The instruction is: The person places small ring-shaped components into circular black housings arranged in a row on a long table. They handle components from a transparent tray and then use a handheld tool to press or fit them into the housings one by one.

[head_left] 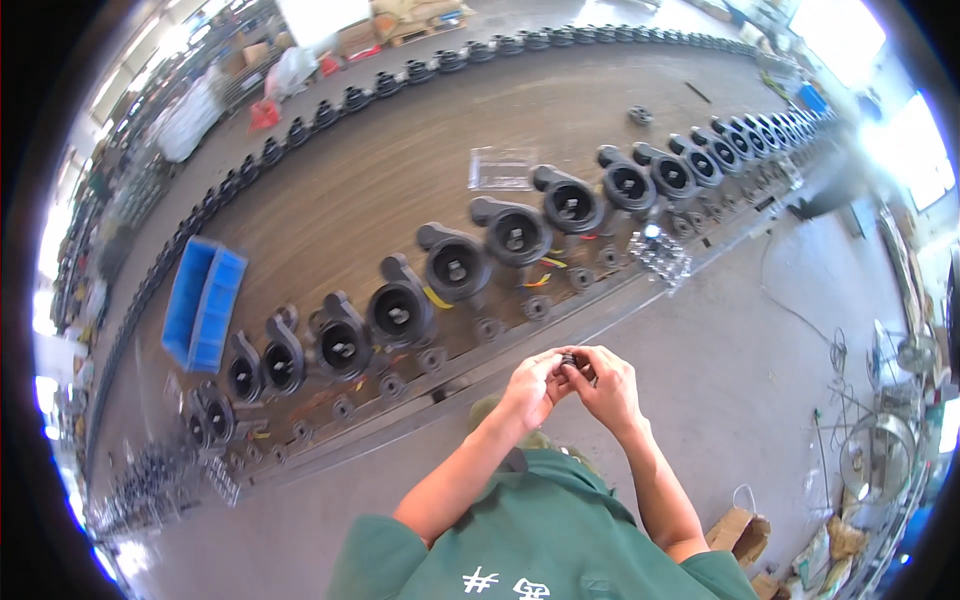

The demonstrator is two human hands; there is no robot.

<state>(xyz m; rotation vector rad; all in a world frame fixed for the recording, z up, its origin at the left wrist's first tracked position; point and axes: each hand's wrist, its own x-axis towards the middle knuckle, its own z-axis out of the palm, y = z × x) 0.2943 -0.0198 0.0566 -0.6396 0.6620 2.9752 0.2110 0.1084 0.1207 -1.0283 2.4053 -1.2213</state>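
Both hands meet in front of my chest, just off the table's near edge. My left hand [535,388] and my right hand [608,390] are closed with fingertips together around a small dark part [569,359]. Fingers cover most of it, so its exact kind cannot be made out. Beyond them, black snail-shaped blower housings [515,236] stand in a long row, their round openings facing up with light metal pieces inside. Small round grey parts [537,307] lie in a line along the near edge, with a few yellow and red wires [545,268] among them.
A blue plastic bin [203,305] stands on the table at the left. Clear plastic trays [502,169] [660,257] lie behind and in front of the housings. Another row of black parts [420,71] lines the far edge. An open cardboard box [738,535] sits on the floor at right.
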